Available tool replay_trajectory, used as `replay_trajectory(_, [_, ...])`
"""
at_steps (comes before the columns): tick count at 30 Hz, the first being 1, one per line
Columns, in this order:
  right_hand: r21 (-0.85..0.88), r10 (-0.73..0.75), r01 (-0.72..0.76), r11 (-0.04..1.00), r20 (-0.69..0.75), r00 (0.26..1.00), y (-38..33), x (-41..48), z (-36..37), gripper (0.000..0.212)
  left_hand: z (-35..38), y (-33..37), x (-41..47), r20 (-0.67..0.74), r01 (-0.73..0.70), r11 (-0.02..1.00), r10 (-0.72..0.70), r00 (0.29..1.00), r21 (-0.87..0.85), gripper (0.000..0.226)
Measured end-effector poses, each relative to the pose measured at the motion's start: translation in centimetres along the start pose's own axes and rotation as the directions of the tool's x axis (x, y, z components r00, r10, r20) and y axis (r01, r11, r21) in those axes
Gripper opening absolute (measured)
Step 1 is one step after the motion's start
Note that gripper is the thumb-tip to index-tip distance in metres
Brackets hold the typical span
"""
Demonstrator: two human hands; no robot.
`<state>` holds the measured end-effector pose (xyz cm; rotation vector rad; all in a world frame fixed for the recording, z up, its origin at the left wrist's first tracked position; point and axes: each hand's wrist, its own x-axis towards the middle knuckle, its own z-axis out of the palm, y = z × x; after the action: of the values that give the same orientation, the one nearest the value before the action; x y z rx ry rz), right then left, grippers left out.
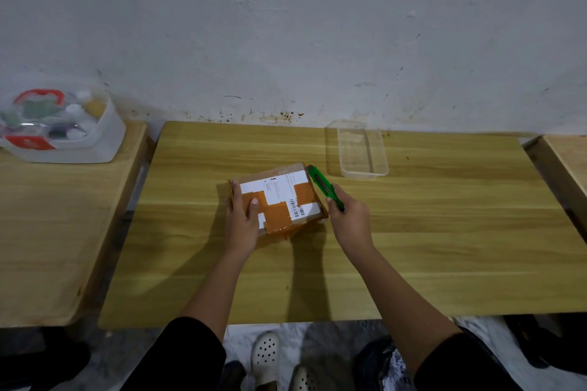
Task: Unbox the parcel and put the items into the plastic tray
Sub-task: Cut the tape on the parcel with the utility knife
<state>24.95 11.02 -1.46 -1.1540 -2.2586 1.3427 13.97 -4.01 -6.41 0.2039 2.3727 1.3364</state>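
Observation:
A cardboard parcel with a white label and orange-brown tape lies closed in the middle of the wooden table. My left hand rests flat on its left side, thumb on the top face. My right hand grips a green utility knife laid along the parcel's right edge, its tip at the far right corner. A clear plastic tray stands empty just behind and to the right of the parcel, near the wall.
A white plastic box with red clasps, filled with small items, sits on a second table at the left. A third table's corner shows at the right. The wall runs right behind the tables. My feet show below the front edge.

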Motion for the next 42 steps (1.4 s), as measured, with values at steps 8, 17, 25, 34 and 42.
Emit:
replay_trajectory(8, [-0.056,-0.004,0.005,0.998,0.015,1.0,-0.5,0.5,0.0,0.04,0.1,-0.2,0.1,-0.004,0.011,1.0,-0.011,1.0,0.002,0.062])
replay_trajectory(17, [-0.199,-0.065,0.07,0.978,0.032,0.997,-1.9,1.3,-0.1,0.036,0.2,-0.1,0.1,-0.03,-0.012,1.0,0.012,0.999,-0.012,0.061])
replay_trajectory(25, [-0.429,-0.079,0.139,0.893,0.155,0.985,-2.9,1.6,-1.7,0.032,0.7,0.5,-0.3,-0.099,0.033,0.998,-0.028,0.995,0.052,0.058])
replay_trajectory(34, [-0.514,-0.079,0.2,0.834,0.248,0.966,-1.9,-0.2,-4.2,0.032,1.4,1.0,-0.5,-0.177,0.077,0.997,-0.075,0.981,0.005,0.054])
replay_trajectory(42, [-0.498,-0.122,0.226,0.837,0.232,0.965,-1.2,-2.4,-5.3,0.034,1.5,1.3,-0.7,-0.201,0.098,0.994,-0.088,0.976,0.039,0.054])
